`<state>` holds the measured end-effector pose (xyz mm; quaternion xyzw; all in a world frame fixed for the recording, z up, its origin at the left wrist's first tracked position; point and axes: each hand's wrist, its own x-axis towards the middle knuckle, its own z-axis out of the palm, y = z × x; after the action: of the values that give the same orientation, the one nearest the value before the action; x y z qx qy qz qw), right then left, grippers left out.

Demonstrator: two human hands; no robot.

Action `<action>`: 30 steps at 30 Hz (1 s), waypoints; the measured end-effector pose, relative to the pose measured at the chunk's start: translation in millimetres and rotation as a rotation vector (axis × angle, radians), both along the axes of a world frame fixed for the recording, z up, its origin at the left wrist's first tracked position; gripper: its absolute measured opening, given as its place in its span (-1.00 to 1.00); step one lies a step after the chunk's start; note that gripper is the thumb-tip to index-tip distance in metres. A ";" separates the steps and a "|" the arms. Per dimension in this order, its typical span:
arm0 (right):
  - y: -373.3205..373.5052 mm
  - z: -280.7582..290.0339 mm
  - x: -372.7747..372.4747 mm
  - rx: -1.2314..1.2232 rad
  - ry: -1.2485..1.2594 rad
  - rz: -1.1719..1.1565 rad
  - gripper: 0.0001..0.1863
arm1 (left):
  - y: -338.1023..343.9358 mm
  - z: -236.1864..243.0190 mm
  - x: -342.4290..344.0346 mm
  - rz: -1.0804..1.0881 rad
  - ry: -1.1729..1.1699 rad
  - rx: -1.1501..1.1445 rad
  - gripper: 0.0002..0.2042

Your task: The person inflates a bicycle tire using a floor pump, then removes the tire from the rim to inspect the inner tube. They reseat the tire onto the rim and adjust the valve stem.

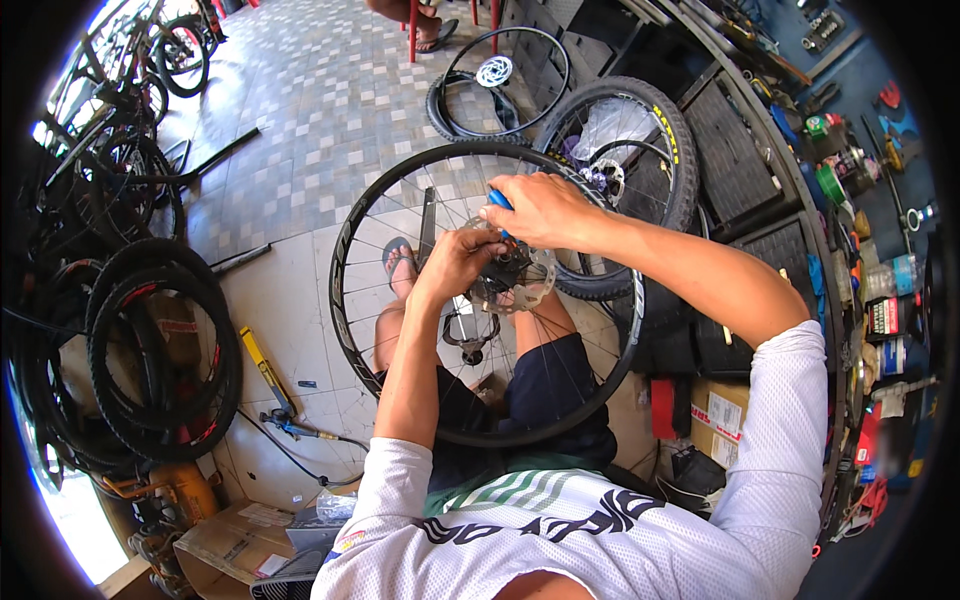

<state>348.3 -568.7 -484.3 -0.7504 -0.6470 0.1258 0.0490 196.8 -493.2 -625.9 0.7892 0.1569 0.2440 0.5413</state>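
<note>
A black bicycle wheel [352,338], its rim without a tyre, rests across my lap. A silver disc brake rotor [543,287] sits at its hub. My right hand [545,208] is wrapped around a blue-handled tool [500,200] above the rotor; the tool's tip is hidden. My left hand [462,258] is closed in a pinch at the hub, just beside the tool. What its fingertips grip, if anything, is too small to make out. Under the spokes, near my legs, a dark stand-like metal part [468,338] shows.
A wheel with a knobby tyre [683,150] leans at the far right, by black cabinets [733,140]. Beyond lies a bare rim [568,60] with a rotor. Tyres [100,350], bicycles [130,150] and a yellow tool [262,362] are leftward. Tools line the right bench. A person's foot [437,38] shows far off.
</note>
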 end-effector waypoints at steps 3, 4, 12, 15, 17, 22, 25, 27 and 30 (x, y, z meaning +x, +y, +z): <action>-4.2 24.3 3.2 0.135 -0.291 0.347 -0.60 | -0.6 -0.4 -0.9 0.006 -0.015 -0.022 -0.84; -3.8 24.7 12.3 0.481 -0.554 0.648 -0.62 | 0.7 1.3 -0.9 -0.004 -0.015 -0.029 -0.83; 0.9 25.0 19.6 0.148 -0.608 0.861 -0.78 | -1.6 2.5 -1.6 -0.008 0.037 0.001 -0.82; -6.6 20.0 13.3 0.032 -0.450 0.503 -0.64 | -3.2 5.5 0.6 -0.015 0.035 0.001 -0.82; -8.7 16.1 1.9 -0.071 -0.231 0.151 -0.56 | -1.7 1.4 2.8 -0.010 -0.037 0.004 -0.82; -6.7 0.3 6.9 -0.109 0.050 -0.043 -0.61 | -1.6 -5.0 3.5 -0.005 -0.023 -0.002 -0.82; -13.1 26.0 9.9 0.184 -0.426 0.486 -0.73 | 3.1 -5.4 1.1 -0.006 -0.052 -0.030 -0.82; -14.9 22.8 20.7 0.320 -0.568 0.781 -0.76 | 2.0 -3.1 0.4 -0.028 -0.039 -0.012 -0.83; -8.9 17.5 28.3 0.397 -0.599 0.961 -0.86 | -1.5 -0.2 3.0 -0.022 -0.025 -0.016 -0.84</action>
<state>376.5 -577.6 -466.7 -0.3533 -0.9106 -0.2064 -0.0585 199.9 -494.7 -626.0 0.7832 0.1435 0.2468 0.5523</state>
